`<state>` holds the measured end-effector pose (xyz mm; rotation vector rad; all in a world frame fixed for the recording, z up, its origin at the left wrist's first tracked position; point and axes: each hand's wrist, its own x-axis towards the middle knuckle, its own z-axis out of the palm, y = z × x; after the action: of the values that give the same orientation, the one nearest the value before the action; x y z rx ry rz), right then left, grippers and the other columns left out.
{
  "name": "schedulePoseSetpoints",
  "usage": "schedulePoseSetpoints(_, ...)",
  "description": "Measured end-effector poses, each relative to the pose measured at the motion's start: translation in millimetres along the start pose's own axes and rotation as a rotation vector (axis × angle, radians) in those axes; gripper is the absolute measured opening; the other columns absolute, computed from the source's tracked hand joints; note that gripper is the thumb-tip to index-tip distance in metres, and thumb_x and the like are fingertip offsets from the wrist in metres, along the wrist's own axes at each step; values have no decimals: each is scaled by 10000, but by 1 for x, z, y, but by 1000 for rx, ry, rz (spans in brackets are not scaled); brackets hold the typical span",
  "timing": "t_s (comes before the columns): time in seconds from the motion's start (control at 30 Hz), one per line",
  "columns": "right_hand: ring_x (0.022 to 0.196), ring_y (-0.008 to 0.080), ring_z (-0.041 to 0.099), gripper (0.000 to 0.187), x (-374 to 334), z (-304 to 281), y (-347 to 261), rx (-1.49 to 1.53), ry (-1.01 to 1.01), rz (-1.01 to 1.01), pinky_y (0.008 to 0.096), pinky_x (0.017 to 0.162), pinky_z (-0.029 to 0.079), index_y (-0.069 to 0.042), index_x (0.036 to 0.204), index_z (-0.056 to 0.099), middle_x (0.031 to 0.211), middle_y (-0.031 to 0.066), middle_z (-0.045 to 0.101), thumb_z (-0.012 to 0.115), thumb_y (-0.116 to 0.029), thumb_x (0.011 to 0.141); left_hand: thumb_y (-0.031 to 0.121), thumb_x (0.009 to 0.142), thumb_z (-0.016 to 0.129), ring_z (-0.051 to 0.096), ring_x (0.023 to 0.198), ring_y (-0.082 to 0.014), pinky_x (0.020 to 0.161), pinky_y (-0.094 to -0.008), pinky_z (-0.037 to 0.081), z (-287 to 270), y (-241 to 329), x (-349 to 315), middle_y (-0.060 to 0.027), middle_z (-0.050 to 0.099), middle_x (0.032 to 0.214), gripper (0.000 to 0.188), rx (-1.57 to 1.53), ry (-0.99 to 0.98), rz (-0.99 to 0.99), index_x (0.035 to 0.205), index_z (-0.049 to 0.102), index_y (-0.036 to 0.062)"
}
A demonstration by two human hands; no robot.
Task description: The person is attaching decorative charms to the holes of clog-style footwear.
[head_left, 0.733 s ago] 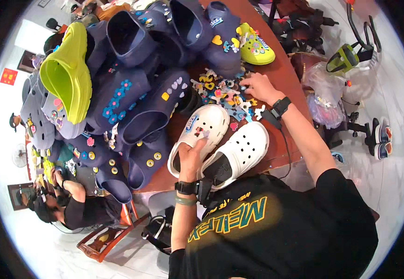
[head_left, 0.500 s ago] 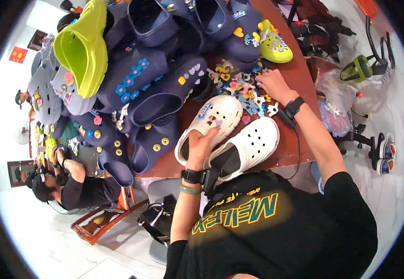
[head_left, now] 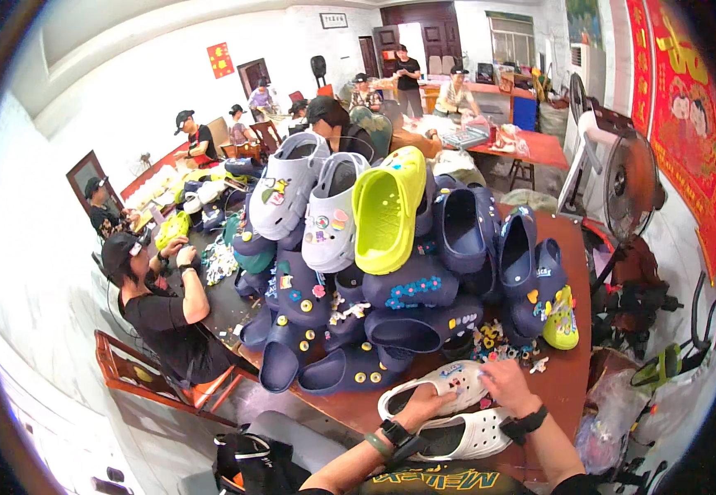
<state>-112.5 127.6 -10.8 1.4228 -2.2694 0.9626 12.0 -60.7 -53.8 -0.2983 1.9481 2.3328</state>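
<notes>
A white clog (head_left: 457,381) with a few charms on its upper lies at the table's near edge. My left hand (head_left: 426,406) holds it, thumb on top near the opening. At the toe end is my right hand (head_left: 510,386), fingers bent and close together against the shoe; anything between them is too small to make out. The second white clog (head_left: 483,434), with bare holes, sits just nearer to me, partly under my right wrist. Beyond my right hand lies a pile of small colourful shoe charms (head_left: 492,337).
Navy clogs (head_left: 412,326) with charms are heaped beyond my hands, topped by grey clogs (head_left: 289,186) and a lime clog (head_left: 391,210). Another lime clog (head_left: 562,320) stands by the right edge of the brown table (head_left: 568,256). A co-worker (head_left: 164,293) sits at the left.
My right hand has moved from the charm pile to the toe of the held clog. My left hand still grips that clog. The view has tilted up, showing more of the room.
</notes>
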Motion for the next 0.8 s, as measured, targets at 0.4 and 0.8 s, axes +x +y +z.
schedulePoseSetpoints(0.4,833,268,570,74,8,35,-6,194,109,237,373,778,431,-49,797,681,827,81,637,701,-67,729,233,839,644,623,994,-239,883,-336,463,-2,-8,21,-135,667,1079,372,54,26,106,1115,625,-15)
schedulePoseSetpoints(0.8,815,271,551,27,4,28,-27,89,83,265,371,782,394,-69,779,665,794,64,645,667,-90,762,114,860,601,578,1029,-157,917,-297,449,-2,-3,16,-70,627,1139,352,45,-55,4,1181,577,-30)
